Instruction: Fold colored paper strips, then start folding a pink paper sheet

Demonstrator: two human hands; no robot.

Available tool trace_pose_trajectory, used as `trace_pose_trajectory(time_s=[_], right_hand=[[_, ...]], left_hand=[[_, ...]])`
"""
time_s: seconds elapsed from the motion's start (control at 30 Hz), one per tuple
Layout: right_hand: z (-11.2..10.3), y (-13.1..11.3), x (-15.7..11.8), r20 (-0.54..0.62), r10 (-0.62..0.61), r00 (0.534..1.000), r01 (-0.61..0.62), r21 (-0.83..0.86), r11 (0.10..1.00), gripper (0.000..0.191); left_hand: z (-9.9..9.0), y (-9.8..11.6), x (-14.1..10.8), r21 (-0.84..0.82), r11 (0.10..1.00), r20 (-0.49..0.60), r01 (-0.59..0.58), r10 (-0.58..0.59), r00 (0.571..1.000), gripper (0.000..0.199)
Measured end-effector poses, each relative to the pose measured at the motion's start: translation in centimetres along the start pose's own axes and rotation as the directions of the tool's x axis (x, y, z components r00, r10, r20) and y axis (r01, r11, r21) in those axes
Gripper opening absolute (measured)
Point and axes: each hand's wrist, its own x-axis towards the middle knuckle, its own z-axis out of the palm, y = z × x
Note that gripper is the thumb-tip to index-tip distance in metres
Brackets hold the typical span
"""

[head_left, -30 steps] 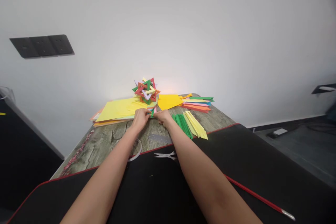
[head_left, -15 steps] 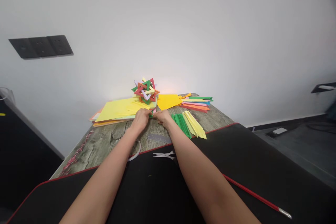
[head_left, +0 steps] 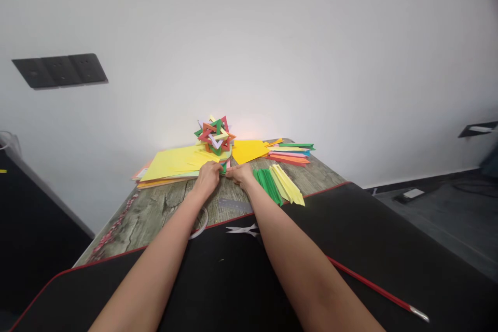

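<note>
My left hand (head_left: 208,177) is closed, its fingertips pinching a small piece of green paper (head_left: 223,168). From the other side, the fingers of my right hand (head_left: 240,174) press together at the right edge of that piece. Most of the paper is hidden by the fingers. Just behind my hands, an origami ball (head_left: 215,135) of interlocked coloured strips rests on yellow sheets (head_left: 173,161). Beside my right wrist lie folded green strips (head_left: 267,185) and pale yellow strips (head_left: 287,183).
A ruler (head_left: 235,206), scissors (head_left: 243,229) and a white roll of tape (head_left: 201,225) lie between my forearms. A bundle of coloured strips (head_left: 290,154) and an orange-yellow sheet (head_left: 249,150) are at the back. A red pencil-like stick (head_left: 373,286) crosses the black mat (head_left: 350,228).
The fingers of my right hand have straightened slightly, and more of the green paper shows between my hands. Everything else stays in place apart from a tiny view shift.
</note>
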Motion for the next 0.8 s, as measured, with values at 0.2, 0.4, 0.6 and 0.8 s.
trace_pose_trajectory(time_s=[0.2, 0.4, 0.6, 0.8], right_hand=[[0.13, 0.03, 0.18, 0.026, 0.032, 0.999, -0.033, 0.015, 0.999, 0.026], [0.11, 0.06, 0.23, 0.048, 0.045, 0.998, -0.046, 0.029, 0.999, 0.027], [0.08, 0.16, 0.36, 0.052, 0.046, 0.998, -0.048, 0.034, 0.998, 0.026], [0.01, 0.13, 0.31, 0.057, 0.046, 0.997, -0.049, 0.044, 0.998, 0.029]], left_hand=[[-0.07, 0.12, 0.02, -0.017, 1.0, -0.001, 0.021, -0.021, 1.0, 0.025], [-0.18, 0.3, -0.01, -0.009, 0.999, 0.003, 0.049, -0.049, 0.999, 0.025], [-0.22, 0.28, 0.04, -0.004, 0.998, 0.001, 0.064, -0.064, 0.998, 0.025], [-0.24, 0.25, 0.0, -0.005, 0.998, -0.006, 0.064, -0.064, 0.998, 0.025]])
